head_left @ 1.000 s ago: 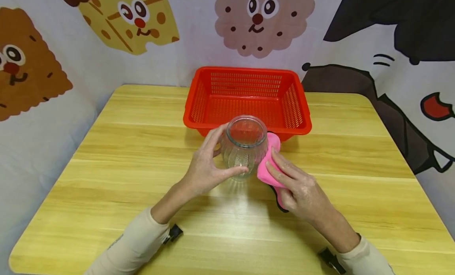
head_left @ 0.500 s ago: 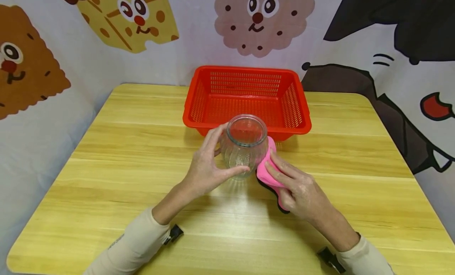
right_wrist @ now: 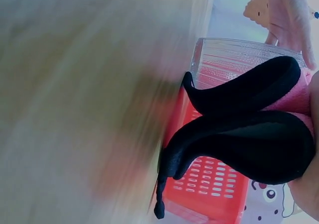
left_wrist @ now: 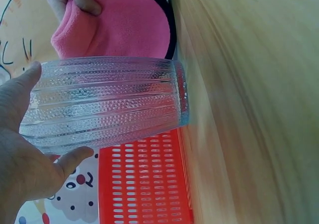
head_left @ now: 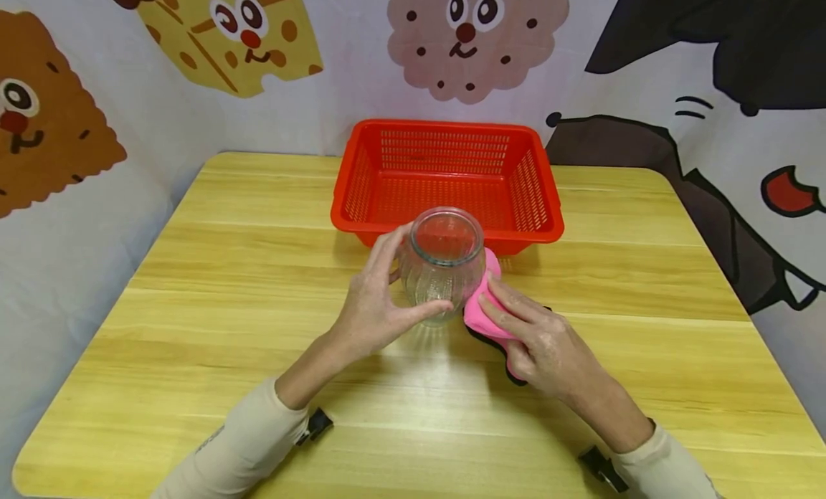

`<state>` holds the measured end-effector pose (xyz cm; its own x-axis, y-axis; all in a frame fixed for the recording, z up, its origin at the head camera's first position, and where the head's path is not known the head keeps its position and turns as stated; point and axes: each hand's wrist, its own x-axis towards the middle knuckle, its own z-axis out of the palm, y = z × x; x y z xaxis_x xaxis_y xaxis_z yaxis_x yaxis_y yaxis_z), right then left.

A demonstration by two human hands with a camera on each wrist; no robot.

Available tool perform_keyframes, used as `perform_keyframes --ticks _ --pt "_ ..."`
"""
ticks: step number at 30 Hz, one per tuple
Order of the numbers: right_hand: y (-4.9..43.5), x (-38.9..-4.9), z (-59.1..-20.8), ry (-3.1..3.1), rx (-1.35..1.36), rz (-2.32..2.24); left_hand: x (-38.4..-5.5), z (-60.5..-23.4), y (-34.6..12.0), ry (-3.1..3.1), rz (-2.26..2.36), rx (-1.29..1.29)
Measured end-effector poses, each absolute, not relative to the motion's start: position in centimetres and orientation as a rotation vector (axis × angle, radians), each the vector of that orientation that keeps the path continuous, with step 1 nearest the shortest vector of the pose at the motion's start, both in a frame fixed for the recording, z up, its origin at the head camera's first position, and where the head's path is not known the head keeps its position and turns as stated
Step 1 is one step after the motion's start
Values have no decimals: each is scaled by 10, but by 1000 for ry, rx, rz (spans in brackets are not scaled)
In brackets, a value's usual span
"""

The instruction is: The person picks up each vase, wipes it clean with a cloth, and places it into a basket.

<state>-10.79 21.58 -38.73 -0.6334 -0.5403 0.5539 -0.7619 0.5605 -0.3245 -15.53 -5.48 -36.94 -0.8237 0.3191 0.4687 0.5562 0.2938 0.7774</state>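
Observation:
A ribbed clear glass jar (head_left: pixel 442 280) stands at the middle of the table, its wide mouth up. My left hand (head_left: pixel 369 314) holds it from the left, thumb across the front and fingers reaching round behind. A folded pink cloth (head_left: pixel 482 314) with black edging lies against the jar's right side, gripped by my right hand (head_left: pixel 545 345). In the left wrist view the fuzzy cloth (left_wrist: pixel 129 27) hangs beside the bumpy glass jar (left_wrist: pixel 107 102). Black undersides of the cloth (right_wrist: pixel 244 147) fill much of the right wrist view, and most of the right hand is out of sight there.
A red plastic basket (head_left: pixel 516 236) with slotted walls stands right behind the jar, with nothing seen inside. The wooden table (head_left: pixel 213 312) has rounded corners and meets a white cartoon-printed curtain (head_left: pixel 348 69) at the back.
The cloth has slid a little down the jar's right side, and a bit of black edging now shows behind my right hand. Jar and left hand stay about where they were.

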Motion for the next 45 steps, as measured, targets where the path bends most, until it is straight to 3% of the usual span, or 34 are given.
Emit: perform_keyframes --ticks 45 --pt "222 -116 -385 -2579 1192 602 -154 -369 -55 -2336 -1600 -748"
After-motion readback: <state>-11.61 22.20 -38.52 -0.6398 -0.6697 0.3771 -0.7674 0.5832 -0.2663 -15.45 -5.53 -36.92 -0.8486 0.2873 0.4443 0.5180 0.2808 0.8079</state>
